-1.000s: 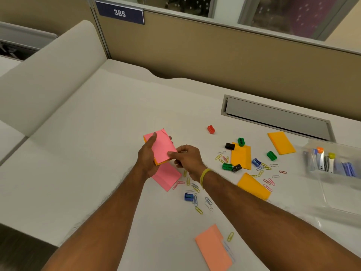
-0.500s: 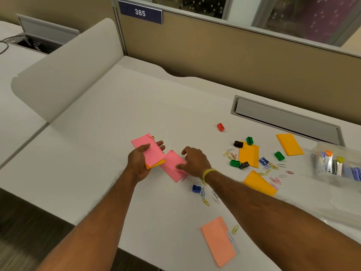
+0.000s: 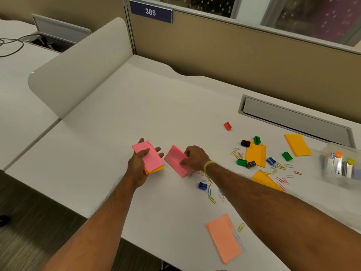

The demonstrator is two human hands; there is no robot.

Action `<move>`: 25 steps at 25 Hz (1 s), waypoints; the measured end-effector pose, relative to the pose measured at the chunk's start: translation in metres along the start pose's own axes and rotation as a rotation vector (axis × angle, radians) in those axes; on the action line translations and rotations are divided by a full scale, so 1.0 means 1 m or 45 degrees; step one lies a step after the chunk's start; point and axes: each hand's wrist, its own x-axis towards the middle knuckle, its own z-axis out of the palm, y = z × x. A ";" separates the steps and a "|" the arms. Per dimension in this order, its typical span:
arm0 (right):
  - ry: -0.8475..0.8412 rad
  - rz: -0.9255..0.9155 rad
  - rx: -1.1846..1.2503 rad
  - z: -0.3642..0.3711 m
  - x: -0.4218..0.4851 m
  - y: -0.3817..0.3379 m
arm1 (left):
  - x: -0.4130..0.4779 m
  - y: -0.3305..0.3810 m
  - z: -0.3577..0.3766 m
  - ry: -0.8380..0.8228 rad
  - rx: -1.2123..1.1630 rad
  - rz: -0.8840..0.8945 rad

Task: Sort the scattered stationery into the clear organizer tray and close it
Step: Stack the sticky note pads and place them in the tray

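Observation:
My left hand (image 3: 137,165) holds a stack of sticky-note pads (image 3: 149,158), pink on top and orange beneath, just above the desk. My right hand (image 3: 194,158) grips a second pink pad (image 3: 174,159) that lies on the desk right beside the stack. Orange pads (image 3: 256,154) (image 3: 298,144) (image 3: 262,178), a salmon pad (image 3: 224,237), coloured sharpeners (image 3: 227,126) (image 3: 287,155) (image 3: 202,185) and scattered paper clips (image 3: 281,169) lie to the right. The clear organizer tray (image 3: 332,171) stands open at the right edge with pens inside.
The white desk (image 3: 136,106) ends at a tan partition behind and a curved white divider (image 3: 78,63) on the left. A grey cable hatch (image 3: 295,118) is set into the desk behind the stationery. The desk's front edge runs close below my forearms.
My right hand left the held stack and dropped onto the pink pad on the desk, closing on it. The left hand lowered with its stack. The camera view shifted left.

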 end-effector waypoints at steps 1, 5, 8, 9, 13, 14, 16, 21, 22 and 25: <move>-0.014 -0.024 0.119 -0.005 -0.003 0.002 | 0.000 -0.002 0.000 -0.008 -0.010 0.011; 0.050 -0.054 0.547 -0.026 -0.026 0.004 | -0.001 -0.010 -0.001 -0.009 0.011 -0.005; 0.000 0.009 0.968 -0.035 -0.050 0.001 | -0.007 -0.020 0.008 -0.026 0.001 -0.018; -0.034 0.033 1.040 -0.034 -0.056 0.000 | -0.010 -0.024 0.015 -0.041 -0.004 -0.029; -0.093 0.067 1.051 -0.020 -0.077 -0.003 | -0.027 -0.040 0.043 -0.185 -0.004 -0.174; -0.077 0.056 1.027 -0.016 -0.082 -0.002 | -0.031 -0.043 0.049 -0.206 0.002 -0.215; -0.038 0.011 0.992 -0.010 -0.089 0.001 | -0.037 -0.047 0.058 -0.247 0.027 -0.274; 0.042 -0.032 0.899 -0.010 -0.109 0.017 | -0.051 -0.062 0.069 -0.287 0.040 -0.333; 0.104 -0.024 0.853 -0.013 -0.114 0.024 | -0.052 -0.064 0.070 -0.295 0.010 -0.333; 0.265 -0.010 0.672 -0.018 -0.130 0.059 | -0.057 -0.071 0.072 -0.298 -0.015 -0.314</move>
